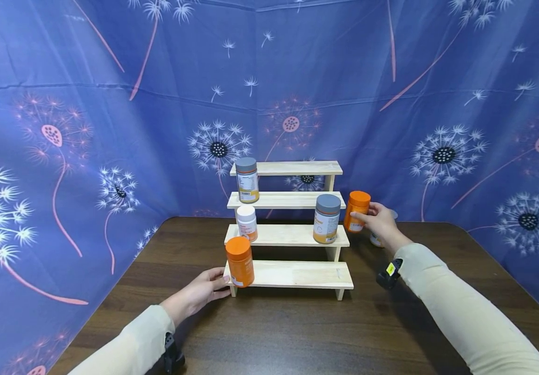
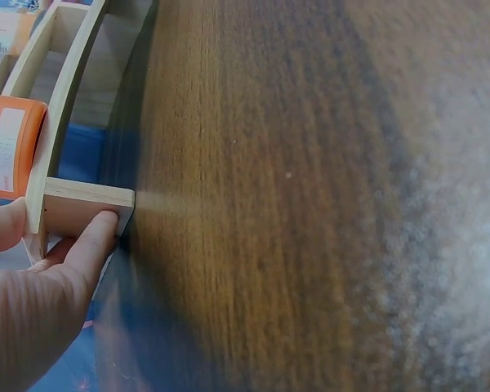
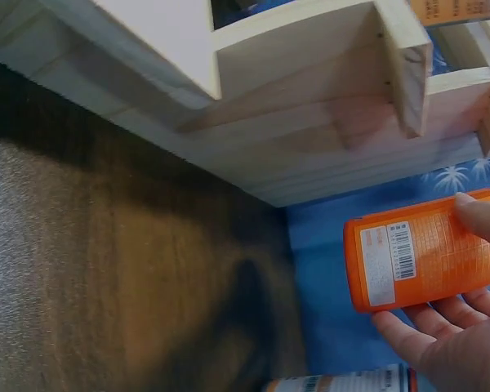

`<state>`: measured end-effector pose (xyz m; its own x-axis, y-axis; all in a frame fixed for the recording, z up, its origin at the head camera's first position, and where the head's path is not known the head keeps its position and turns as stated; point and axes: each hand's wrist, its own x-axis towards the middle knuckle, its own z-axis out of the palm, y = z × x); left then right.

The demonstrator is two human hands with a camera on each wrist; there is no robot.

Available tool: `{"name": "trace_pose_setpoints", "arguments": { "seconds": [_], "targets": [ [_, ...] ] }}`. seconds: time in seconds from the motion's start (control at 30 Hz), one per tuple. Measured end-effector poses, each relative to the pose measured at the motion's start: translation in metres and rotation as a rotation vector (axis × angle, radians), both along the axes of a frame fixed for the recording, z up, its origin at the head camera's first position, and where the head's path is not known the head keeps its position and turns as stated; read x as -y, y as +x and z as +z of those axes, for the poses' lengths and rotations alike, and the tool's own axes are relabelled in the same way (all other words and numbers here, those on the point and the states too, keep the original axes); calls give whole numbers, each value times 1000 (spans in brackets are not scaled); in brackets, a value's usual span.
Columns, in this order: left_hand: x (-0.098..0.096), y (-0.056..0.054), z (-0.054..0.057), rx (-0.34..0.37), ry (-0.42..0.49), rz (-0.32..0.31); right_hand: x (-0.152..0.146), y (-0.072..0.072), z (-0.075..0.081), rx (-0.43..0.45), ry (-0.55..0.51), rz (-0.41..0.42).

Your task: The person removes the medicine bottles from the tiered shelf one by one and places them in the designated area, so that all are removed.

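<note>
The left hand (image 1: 203, 288) pinches the lower left corner of the stepped wooden stand (image 1: 297, 273), thumb at the shelf's edge and a finger along its leg. The right hand (image 1: 381, 224) reaches further forward, thumb and fingers wrapped round an orange jar (image 1: 358, 205), slightly tilted just beside the stand's right side. Both forearms come in from the near corners in pale sleeves (image 1: 456, 302). Just beside the left hand, a second orange jar (image 1: 240, 265) stands on the lowest step. Behind the right hand is another jar (image 1: 376, 240), too hidden to describe fully. Under both hands stretches a dark wood-grain bench (image 1: 288, 333); beyond them hangs blue cloth (image 1: 344, 52) printed with white and pink dandelions, wrapping round to the left hand's side too.
</note>
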<state>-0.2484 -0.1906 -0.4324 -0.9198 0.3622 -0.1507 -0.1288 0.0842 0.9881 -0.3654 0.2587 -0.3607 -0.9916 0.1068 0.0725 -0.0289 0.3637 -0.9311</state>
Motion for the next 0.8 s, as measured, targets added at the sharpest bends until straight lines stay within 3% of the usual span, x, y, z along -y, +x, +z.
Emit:
{"name": "trace_pose_setpoints", "arguments": {
  "seconds": [0.8],
  "targets": [
    [1, 1, 0, 9, -9, 5, 1, -14, -33, 39, 21, -105]
  ]
}}
